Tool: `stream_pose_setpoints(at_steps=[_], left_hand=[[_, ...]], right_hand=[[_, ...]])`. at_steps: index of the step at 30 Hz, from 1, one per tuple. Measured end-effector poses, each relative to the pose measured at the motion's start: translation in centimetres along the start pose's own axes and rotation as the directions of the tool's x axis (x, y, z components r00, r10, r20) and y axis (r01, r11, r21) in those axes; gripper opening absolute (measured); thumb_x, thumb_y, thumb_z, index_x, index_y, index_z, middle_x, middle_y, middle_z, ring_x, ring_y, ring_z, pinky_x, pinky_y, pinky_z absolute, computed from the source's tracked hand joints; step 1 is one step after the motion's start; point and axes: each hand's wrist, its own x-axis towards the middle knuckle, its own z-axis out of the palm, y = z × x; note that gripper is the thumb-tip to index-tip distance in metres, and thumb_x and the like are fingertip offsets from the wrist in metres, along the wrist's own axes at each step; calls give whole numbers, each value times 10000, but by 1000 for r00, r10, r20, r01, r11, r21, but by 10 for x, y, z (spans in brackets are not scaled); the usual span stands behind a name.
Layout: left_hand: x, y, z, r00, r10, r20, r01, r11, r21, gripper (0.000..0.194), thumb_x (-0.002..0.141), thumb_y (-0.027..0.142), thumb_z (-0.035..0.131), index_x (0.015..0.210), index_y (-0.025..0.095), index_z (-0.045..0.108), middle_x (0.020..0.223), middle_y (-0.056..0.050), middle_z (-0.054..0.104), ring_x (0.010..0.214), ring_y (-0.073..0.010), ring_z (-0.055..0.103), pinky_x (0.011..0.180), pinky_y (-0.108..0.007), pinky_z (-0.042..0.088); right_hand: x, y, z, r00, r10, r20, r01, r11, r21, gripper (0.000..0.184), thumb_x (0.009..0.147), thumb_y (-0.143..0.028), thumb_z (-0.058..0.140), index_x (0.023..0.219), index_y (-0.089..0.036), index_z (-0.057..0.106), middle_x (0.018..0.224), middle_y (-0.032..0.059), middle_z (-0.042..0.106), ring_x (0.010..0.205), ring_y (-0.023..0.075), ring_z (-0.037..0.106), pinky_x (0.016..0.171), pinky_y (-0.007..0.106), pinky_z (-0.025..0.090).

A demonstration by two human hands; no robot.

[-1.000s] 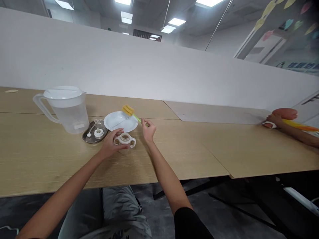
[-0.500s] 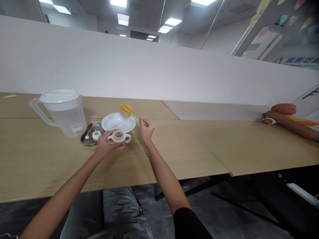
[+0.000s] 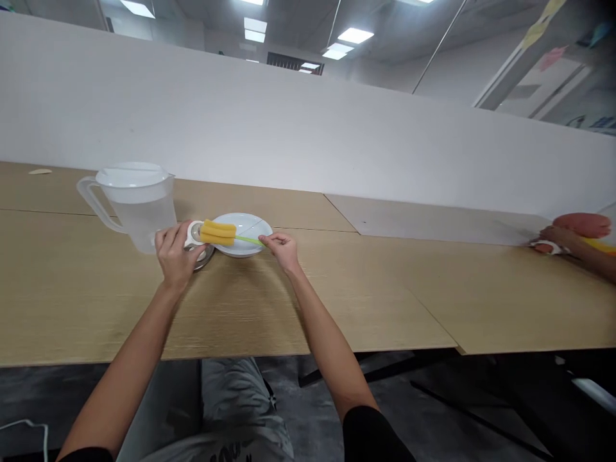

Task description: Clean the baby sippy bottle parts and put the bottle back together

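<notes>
My left hand [image 3: 176, 256] is closed around a baby bottle with a white handled collar [image 3: 193, 233], its open mouth turned toward the right. Between thumb and fingers, my right hand [image 3: 282, 249] pinches the thin green handle of a yellow sponge bottle brush [image 3: 219, 232]. The sponge head lies level at the bottle's mouth; whether its tip has entered, I cannot tell. Behind the brush stands a white bowl [image 3: 245, 249]. A metal tray [image 3: 206, 258] is mostly hidden under my left hand and the bottle.
A lidded clear plastic pitcher [image 3: 137, 205] stands at the left, close behind my left hand. A pale flat piece [image 3: 40, 171] lies at the far left. On the far right, another person's hand [image 3: 558, 236] rests by a doll [image 3: 583, 224]. The wooden table [image 3: 337, 301] ends toward me.
The bottle has been tipped from facing me to facing right. The brush has swung down from over the bowl to the bottle's mouth. My view has shifted slightly.
</notes>
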Motion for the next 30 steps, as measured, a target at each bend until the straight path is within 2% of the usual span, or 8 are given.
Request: stream_pose_setpoints(at_steps=[4,8,10,13,16,22,27,30], left_hand=[[0,-5,-2,997,55,49,-54,998,-35,605,906,676,433,1159,191,692,1127,-136,696,1030,-294,563,982,-402,387],[-1,-10,-2,973,233,4,-233,973,-11,585,937,644,411,1129,182,714,1097,-134,720,977,-273,599,942,-393,415],[-3,-9,0,938,347,1,-347,938,24,532,940,601,462,1149,180,709,1096,-129,728,959,-261,614,910,-378,434],[-7,-1,4,848,528,37,-529,848,22,436,948,504,530,1199,185,689,1113,-121,731,954,-243,633,882,-353,451],[-9,6,6,798,600,53,-600,800,-13,389,959,433,543,1240,196,668,1130,-122,729,965,-230,647,896,-347,458],[-3,-4,5,858,513,-26,-510,856,83,477,933,534,541,1229,189,685,1118,-132,732,943,-249,634,871,-360,441],[-1,-11,5,911,412,-7,-410,907,98,461,947,533,509,1189,195,707,1099,-132,733,945,-266,612,870,-385,414],[0,-16,2,946,325,-18,-320,940,120,435,935,501,544,1192,187,701,1115,-145,723,971,-290,600,879,-408,401]], right_hand=[[-2,-2,-2,997,-68,47,72,994,-82,397,584,-555,789,536,-179,671,560,18,612,596,150,559,584,280,430],[-5,-7,-7,985,-143,91,158,972,-177,384,645,-552,761,558,-185,693,583,22,650,607,159,579,607,282,435],[-8,-8,-6,980,-160,119,183,957,-224,388,668,-563,746,583,-187,705,604,24,669,612,161,593,612,276,438],[-16,-6,3,969,-192,155,231,928,-292,407,708,-584,716,613,-189,718,612,21,678,597,153,596,596,264,434],[-20,-5,11,966,-211,152,249,921,-299,429,719,-608,700,616,-192,722,583,10,669,565,142,583,578,258,440],[-8,-9,2,987,-133,91,148,971,-187,353,642,-546,771,589,-200,727,646,40,724,644,184,653,629,285,494],[-3,-12,-8,989,-112,97,127,978,-164,339,624,-527,789,598,-194,729,661,42,725,666,180,652,638,279,492],[6,-8,-23,994,-109,11,110,981,-160,370,610,-539,795,603,-177,718,661,46,708,665,168,636,631,266,483]])
